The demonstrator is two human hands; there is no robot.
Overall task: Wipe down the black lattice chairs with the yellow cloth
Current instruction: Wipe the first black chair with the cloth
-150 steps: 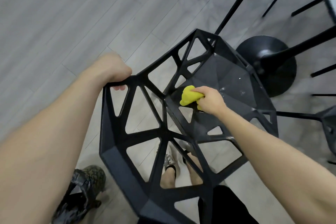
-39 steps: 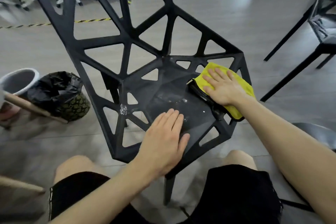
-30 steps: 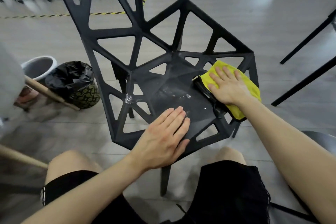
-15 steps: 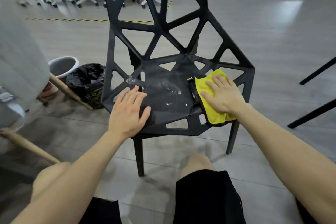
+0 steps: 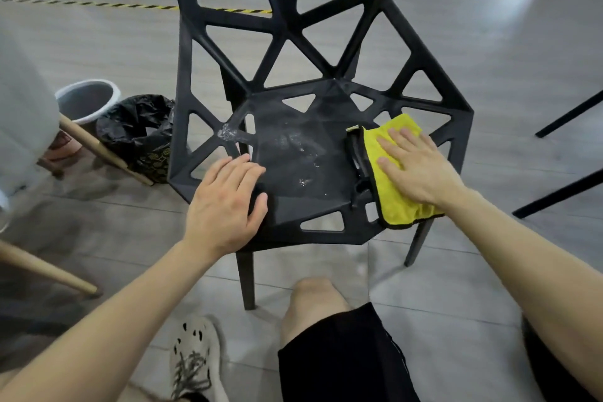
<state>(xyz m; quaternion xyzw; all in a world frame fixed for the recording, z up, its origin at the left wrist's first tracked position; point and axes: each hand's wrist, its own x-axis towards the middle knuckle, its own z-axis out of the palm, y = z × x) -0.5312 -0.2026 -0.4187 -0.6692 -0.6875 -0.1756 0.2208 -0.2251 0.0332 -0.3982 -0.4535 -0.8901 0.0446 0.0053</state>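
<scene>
Subject: black lattice chair (image 5: pixel 313 202), upright on grey plank floor (image 5: pixel 489 75), backrest away from the camera.

Yellow cloth (image 5: pixel 393 202): lies on the seat's R side, dark-edged, front corner hanging past the seat's rim.

R hand (image 5: pixel 414 166): flat on top of the cloth, palm down, fingers straight and slightly spread. It presses the cloth and does not grip it.

L hand (image 5: pixel 225 202): flat on the seat's front-L area, fingers straight and close together, thumb out to the side. Holds nothing.

Seat condition: wet streaks and droplets (image 5: pixel 303 153) across the centre; whitish smear (image 5: pixel 228 134) on a L strut (substance cannot be told).

Surroundings: bin w/ black liner (image 5: pixel 137 130) just L of the chair, grey bucket (image 5: pixel 86 101) beside it, wooden handle (image 5: pixel 104 150) leaning across both. Yellow-black tape (image 5: pixel 98 5) on the floor behind. Black legs of other furniture (image 5: pixel 561 186) at R. Person's knee, black shorts (image 5: pixel 339 352) and patterned shoe (image 5: pixel 195 359) at bottom.
</scene>
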